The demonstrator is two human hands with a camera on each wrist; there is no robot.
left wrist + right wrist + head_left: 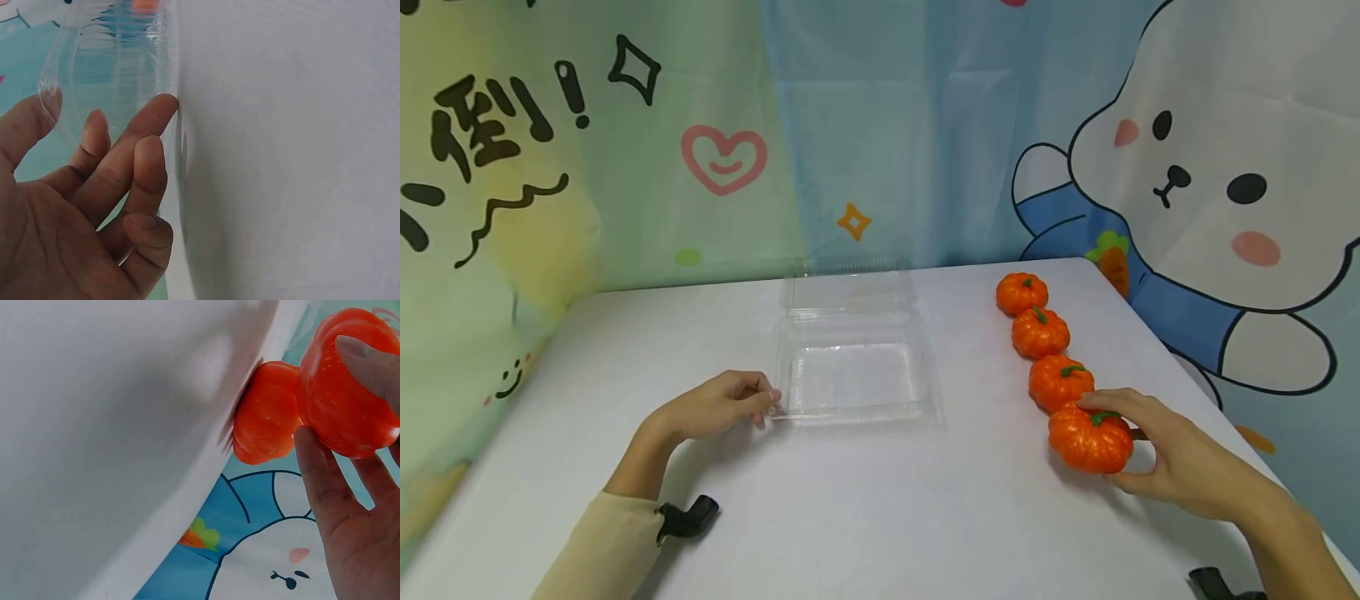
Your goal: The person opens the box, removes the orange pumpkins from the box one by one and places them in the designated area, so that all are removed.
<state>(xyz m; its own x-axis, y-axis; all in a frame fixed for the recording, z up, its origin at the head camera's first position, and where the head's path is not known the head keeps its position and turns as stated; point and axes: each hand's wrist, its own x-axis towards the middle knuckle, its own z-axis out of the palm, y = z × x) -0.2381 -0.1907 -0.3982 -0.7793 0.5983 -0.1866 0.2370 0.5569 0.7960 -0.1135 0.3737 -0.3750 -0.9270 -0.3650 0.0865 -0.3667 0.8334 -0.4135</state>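
In the head view my right hand (1195,458) grips the nearest small orange pumpkin (1086,442), thumb on one side and fingers on the other. The right wrist view shows this pumpkin (347,381) held up off the white table, with another pumpkin (265,415) beyond it. More pumpkins (1040,332) of the same kind run in a line toward the back. My left hand (718,406) is at the near left corner of a clear plastic box (857,414), its lid folded back. In the left wrist view thumb and fingers (156,115) pinch the box's edge.
A white table (970,517) carries everything, its right edge sloping past the pumpkins. Behind it hangs a printed cloth (880,125) with a cartoon bear and a heart. A black wrist mount (688,518) sits at the left sleeve.
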